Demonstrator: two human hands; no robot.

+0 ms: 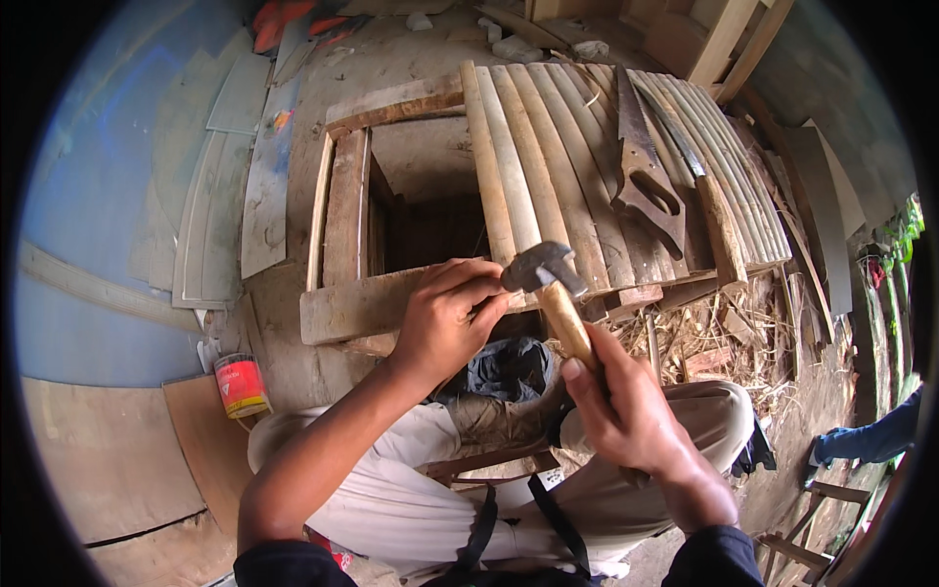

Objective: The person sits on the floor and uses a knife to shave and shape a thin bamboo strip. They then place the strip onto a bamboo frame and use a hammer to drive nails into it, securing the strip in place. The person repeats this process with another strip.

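Observation:
My right hand (626, 406) grips the wooden handle of a claw hammer (550, 284), whose steel head hangs just above the near rail of a wooden frame (352, 303). My left hand (445, 318) rests on that rail beside the hammer head, fingertips pinched together as if on something small that I cannot see. Several split bamboo slats (533, 166) lie side by side across the frame's right half. The left half is an uncovered dark hollow.
A hand saw (641, 171) and a long knife with a wooden handle (709, 201) lie on the slats. A red and white tin (240, 384) stands at my left knee. Straw and offcuts litter the ground to the right. Another person's blue sleeve (875, 435) shows at far right.

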